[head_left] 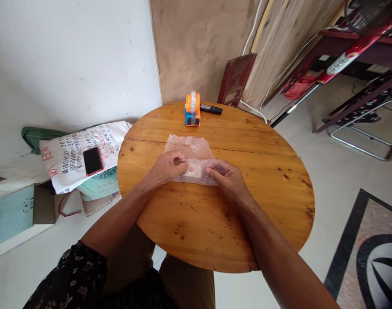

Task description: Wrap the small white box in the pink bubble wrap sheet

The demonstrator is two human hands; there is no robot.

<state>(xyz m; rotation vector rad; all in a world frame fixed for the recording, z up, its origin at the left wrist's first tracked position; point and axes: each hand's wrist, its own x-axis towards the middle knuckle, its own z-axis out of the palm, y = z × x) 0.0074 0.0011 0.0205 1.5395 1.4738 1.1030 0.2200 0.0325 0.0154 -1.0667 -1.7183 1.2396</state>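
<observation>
A sheet of clear bubble wrap (189, 148) lies on the round wooden table (247, 171), folded over a small pale object with a red spot (193, 170). My left hand (165, 167) pinches the wrap's near left edge, fingers closed on it. My right hand (226, 177) presses and grips the wrap's near right edge, fingers curled on the plastic. Both hands rest on the tabletop, either side of the wrapped object.
An orange and blue tape dispenser (192, 109) and a black remote (211, 109) sit at the table's far edge. At left, a phone (92, 160) lies on printed sacks (70, 159). A red chair (236, 79), metal frames (360, 133) and a rug (366, 257) stand at right.
</observation>
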